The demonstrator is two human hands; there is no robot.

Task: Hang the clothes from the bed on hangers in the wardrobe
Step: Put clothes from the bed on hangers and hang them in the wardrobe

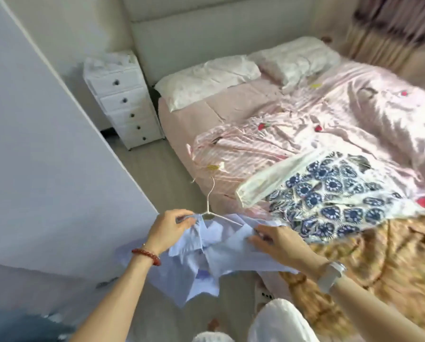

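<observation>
Beside the bed (194, 119), left hand (167, 228) and right hand (278, 240) each pinch a blue shirt (206, 262) on a white hanger (210, 208)

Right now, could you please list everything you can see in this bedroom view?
shirt: one, light blue, held over the bed's near edge
hanger: one, white, partly inside the shirt's collar
patterned garment: one, cream with blue print, on the bed
bed: one, pink sheet
quilt: one, pink, rumpled
pillows: two, white, at the headboard
drawer unit: one, white, beside the bed
wardrobe door: one, white, left
left hand: pinches the collar; red bracelet
right hand: grips the shirt; white watch
</observation>
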